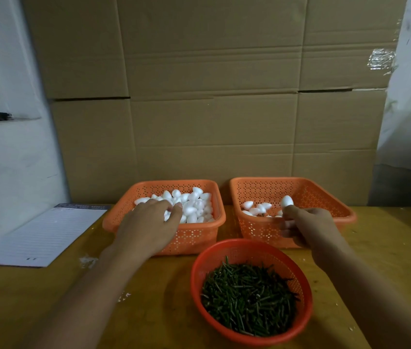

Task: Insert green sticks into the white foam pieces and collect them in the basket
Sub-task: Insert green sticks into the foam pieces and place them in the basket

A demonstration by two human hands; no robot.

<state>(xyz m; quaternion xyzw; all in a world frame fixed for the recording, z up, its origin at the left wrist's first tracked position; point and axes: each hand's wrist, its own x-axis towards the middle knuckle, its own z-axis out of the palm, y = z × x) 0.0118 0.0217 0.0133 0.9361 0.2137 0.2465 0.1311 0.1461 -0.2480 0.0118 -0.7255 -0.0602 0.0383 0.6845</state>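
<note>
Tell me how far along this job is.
Done: a few foam pieces lie in the right basket; sticks in them can't be seen. In hand: the right hand holds one piece over it; the left hand reaches into the left basket. Left: that heaped basket and a full bowl of sticks.

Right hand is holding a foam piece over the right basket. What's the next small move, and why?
Probably release it: the right hand pinches a foam piece just above the right basket, where a few pieces already lie. The left hand is already in the full left basket.

Left grip (149, 222) fingertips hidden in foam pieces (194, 205) — notepad (40, 238) text prob. unreadable.
</note>
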